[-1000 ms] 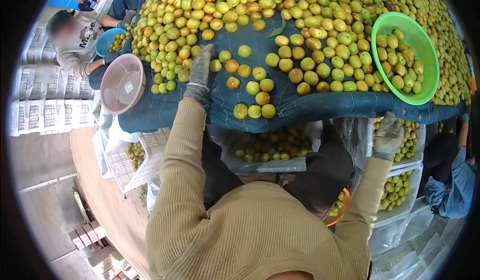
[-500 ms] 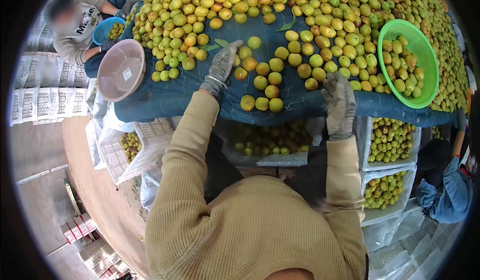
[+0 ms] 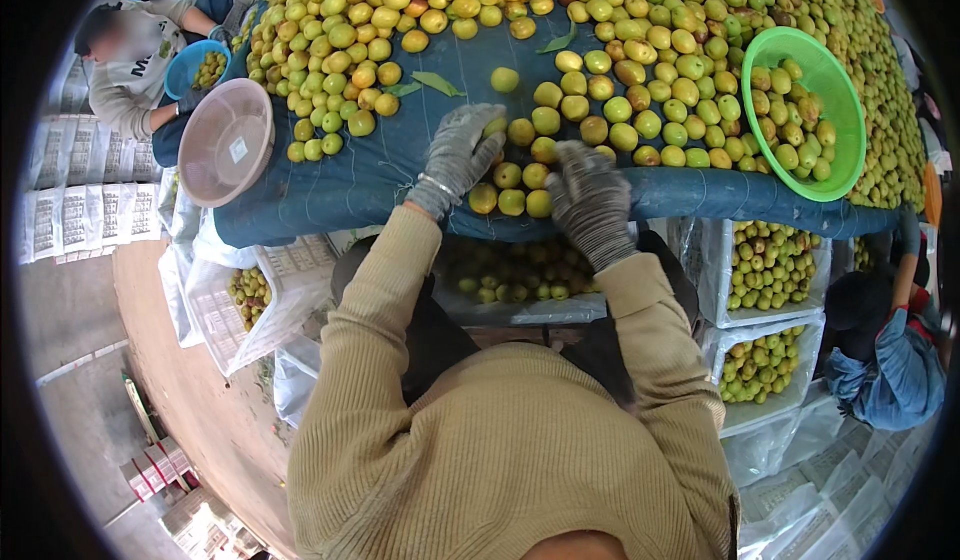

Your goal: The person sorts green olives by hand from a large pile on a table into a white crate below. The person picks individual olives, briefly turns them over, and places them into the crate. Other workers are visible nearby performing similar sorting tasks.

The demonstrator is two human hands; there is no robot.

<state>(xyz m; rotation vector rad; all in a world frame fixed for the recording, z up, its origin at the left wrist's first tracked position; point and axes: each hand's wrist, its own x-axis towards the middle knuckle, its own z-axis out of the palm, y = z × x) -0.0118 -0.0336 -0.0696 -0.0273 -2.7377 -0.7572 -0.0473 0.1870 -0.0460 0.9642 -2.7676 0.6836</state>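
Note:
Yellow-green jujubes [image 3: 511, 202], some with brown patches, lie in a loose cluster between my two hands on a dark blue cloth [image 3: 355, 188]. My left hand [image 3: 460, 158], in a grey knit glove, is at the cluster's left side. Its fingers and thumb close round a single jujube [image 3: 494, 130], partly covered. On the right of the cluster, my right hand [image 3: 592, 203], gloved the same way, has bent fingers slightly apart at the edge of the fruit. No fruit shows in its grip, though the palm is hidden.
A large jujube heap [image 3: 690, 20] spreads behind. An empty pink basket [image 3: 232, 140] stands left, a green basket [image 3: 850, 160] with jujubes right. Lined crates [image 3: 715, 360] of fruit sit below. Co-workers [image 3: 125, 55] are at left and right. Leaves [image 3: 437, 84] lie on the cloth.
My right hand has moved left and nearer to me, up to the loose cluster. My left hand has turned inward and closed round a jujube. The view has shifted slightly.

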